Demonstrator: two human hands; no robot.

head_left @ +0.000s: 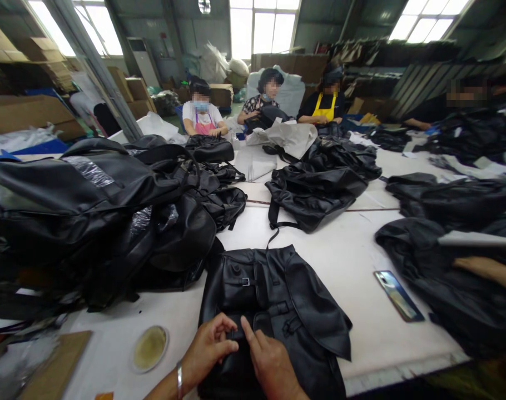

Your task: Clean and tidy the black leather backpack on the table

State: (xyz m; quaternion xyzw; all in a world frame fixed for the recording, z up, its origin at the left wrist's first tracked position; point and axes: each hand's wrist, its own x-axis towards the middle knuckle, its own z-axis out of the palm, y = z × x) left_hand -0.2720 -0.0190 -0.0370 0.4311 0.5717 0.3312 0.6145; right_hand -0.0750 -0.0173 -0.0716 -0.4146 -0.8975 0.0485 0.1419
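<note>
your left hand point(209, 344) and your right hand point(272, 364) meet at the near edge of the table point(353, 266), both on the black backpack point(273, 300) that lies flat in front of you with its front pockets facing up. the left hand is curled, thumb and fingers pinched on a small dark strap end point(236, 335) at the bag's lower front; a metal bracelet point(179, 380) sits on that wrist. the right hand lies just beside it, mostly closed, with the forefinger stretched out and pressing on the same strap end, so the two hands touch there. whether the right hand actually grips anything, you cannot tell from this angle.

the backpack shows a buckled pocket point(241, 282) near its upper left and a loose flap spread out to the right. to the left of it a tall heap of black bags point(111, 211) crowds the table, touching the backpack's upper left corner. a small round dish point(150, 348) sits on the table just left of your left hand. a phone point(398, 295) lies face up well to the right. more black bags point(320, 183) lie farther back, and another pile point(453, 266) fills the right side, where a co-worker's forearm point(489, 271) rests. three people sit at the far end.
</note>
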